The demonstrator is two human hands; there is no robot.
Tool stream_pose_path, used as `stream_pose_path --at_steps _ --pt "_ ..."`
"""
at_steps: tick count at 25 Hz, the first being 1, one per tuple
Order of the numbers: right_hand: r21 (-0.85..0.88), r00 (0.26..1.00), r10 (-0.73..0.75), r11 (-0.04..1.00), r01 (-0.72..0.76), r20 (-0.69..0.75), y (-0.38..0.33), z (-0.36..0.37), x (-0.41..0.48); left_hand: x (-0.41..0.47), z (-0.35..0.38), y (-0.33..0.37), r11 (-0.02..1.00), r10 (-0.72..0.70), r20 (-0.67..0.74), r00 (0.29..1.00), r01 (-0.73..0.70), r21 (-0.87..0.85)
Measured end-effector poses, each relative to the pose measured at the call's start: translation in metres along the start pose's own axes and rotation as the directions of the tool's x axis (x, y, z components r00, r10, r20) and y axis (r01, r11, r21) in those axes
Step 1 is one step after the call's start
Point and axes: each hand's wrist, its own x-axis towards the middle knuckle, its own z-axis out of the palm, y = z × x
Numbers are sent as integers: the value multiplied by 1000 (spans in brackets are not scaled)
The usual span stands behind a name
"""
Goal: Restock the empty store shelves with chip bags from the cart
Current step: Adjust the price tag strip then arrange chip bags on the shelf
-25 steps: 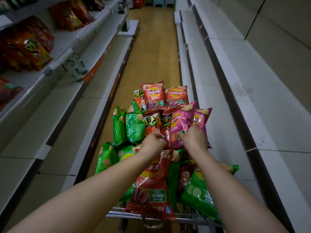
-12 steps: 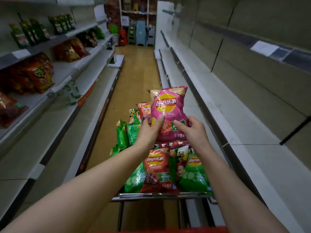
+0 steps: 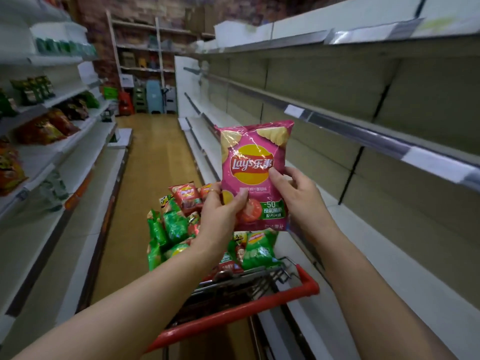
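A pink Lay's chip bag [image 3: 253, 162] stands upright in the air above the cart, label toward me. My left hand [image 3: 220, 216] grips its lower left corner, thumb across the front. My right hand [image 3: 298, 198] holds its right edge, thumb on the label. Below them the wire cart with a red handle [image 3: 233, 318] carries several green and red chip bags [image 3: 176, 227]. The bare shelves [image 3: 363, 229] run along the right of the aisle, close to my right arm.
Shelves on the left [image 3: 59, 141] carry red, orange and green snack bags. The wooden aisle floor [image 3: 155, 162] leads to stacked stools and boxes [image 3: 148, 100] at the far end. Price strips edge the upper right shelf [image 3: 384, 141].
Both hands have lifted the pink bag out of the cart pile, raised it higher and brought it to the right. My view has tilted up, bringing the upper right shelves in.
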Motion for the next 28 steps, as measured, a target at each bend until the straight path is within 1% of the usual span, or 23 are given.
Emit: stream_pose_path --at_steps 2,4,6,8,10,13,17,22,25,28 --pt "-63 993 -94 994 90 -68 -23 -18 -21 -17 21 12 1000 16 65 998 -14 -27" --pt "-138 971 -182 977 161 -155 -46 -41 -42 -34 47 24 997 28 141 990 -18 -69" --pt "-218 940 -248 956 198 -234 -68 -66 -66 -53 75 33 995 36 206 978 -17 -93" --pt "-316 902 -297 928 196 -312 -85 -94 -95 -77 105 40 997 26 271 962 -4 -81" --pt "-402 856 -330 902 160 -398 -97 -130 -133 -108 141 41 998 7 355 935 13 -55" --pt "-461 807 -325 884 75 -493 -115 -183 -196 -160 193 38 997 -36 462 886 66 -50" --pt "-542 722 -340 838 -57 -602 -140 -251 -287 -237 263 31 990 -97 589 802 138 -25" --pt "-578 606 -363 791 -202 -708 -158 -313 -404 -339 330 20 976 -170 681 712 218 16" --pt "-564 535 -360 777 -282 -764 -166 -339 -472 -400 359 14 966 -207 753 625 253 55" --pt "-547 493 -343 755 -362 -800 -176 -363 -517 -441 383 14 957 -250 797 550 264 117"
